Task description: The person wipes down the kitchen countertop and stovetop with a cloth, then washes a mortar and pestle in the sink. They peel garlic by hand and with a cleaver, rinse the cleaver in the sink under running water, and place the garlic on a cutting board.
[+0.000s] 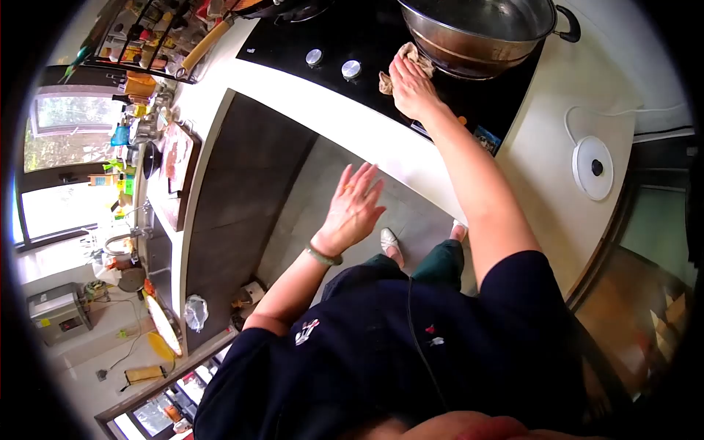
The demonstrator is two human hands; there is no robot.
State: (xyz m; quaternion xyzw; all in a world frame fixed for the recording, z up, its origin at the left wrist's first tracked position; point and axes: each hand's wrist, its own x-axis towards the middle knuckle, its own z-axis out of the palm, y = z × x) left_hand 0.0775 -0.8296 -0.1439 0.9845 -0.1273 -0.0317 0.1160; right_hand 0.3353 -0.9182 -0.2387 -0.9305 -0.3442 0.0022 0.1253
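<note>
My right hand (414, 89) presses a crumpled brownish cloth (411, 57) against the black glass cooktop (374, 29), just left of a big steel pot (477, 44). Part of the cloth sticks out beyond my fingers on both sides. The pot has a dark side handle (569, 24) and appears to hold liquid. Two silver knobs, one of them the nearer knob (351, 70), sit on the cooktop to the left of the cloth. My left hand (350, 207) hangs in the air in front of the counter edge, fingers apart, holding nothing. A bracelet circles that wrist.
A round white disc with a dark centre (592, 168) and a white cord (623, 112) lie on the right counter. At left, a rack of bottles (147, 40), a wooden handle (205, 48) and a cutting board (178, 165) occupy the other counter. A plastic bag (196, 313) hangs below.
</note>
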